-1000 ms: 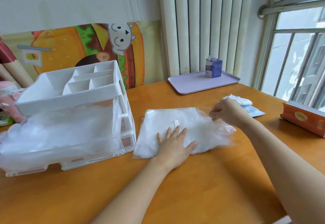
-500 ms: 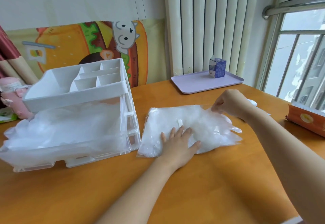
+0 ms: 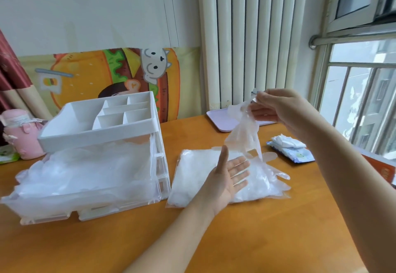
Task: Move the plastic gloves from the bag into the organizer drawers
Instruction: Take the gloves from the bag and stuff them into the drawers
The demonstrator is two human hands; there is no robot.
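A clear bag [image 3: 188,187] stuffed with thin plastic gloves lies flat on the wooden table, right of the white organizer [image 3: 102,127]. The organizer's top drawer [image 3: 81,189] is pulled out and heaped with clear gloves. My right hand [image 3: 280,108] is raised above the bag and pinches one clear plastic glove [image 3: 244,135], which hangs down toward the bag's open right end. My left hand [image 3: 227,178] hovers palm up over the bag with straight fingers, holding nothing. Loose glove fingers [image 3: 278,175] stick out of the bag's right side.
A lilac tray [image 3: 216,120] sits at the back by the radiator. A wet-wipes pack [image 3: 291,148] lies right of the bag, an orange box [image 3: 383,172] at the right edge. A pink bottle [image 3: 21,135] stands left of the organizer.
My right hand has lifted from the bag's edge, drawing one glove up and out. My left hand has come off the bag and turned palm up.
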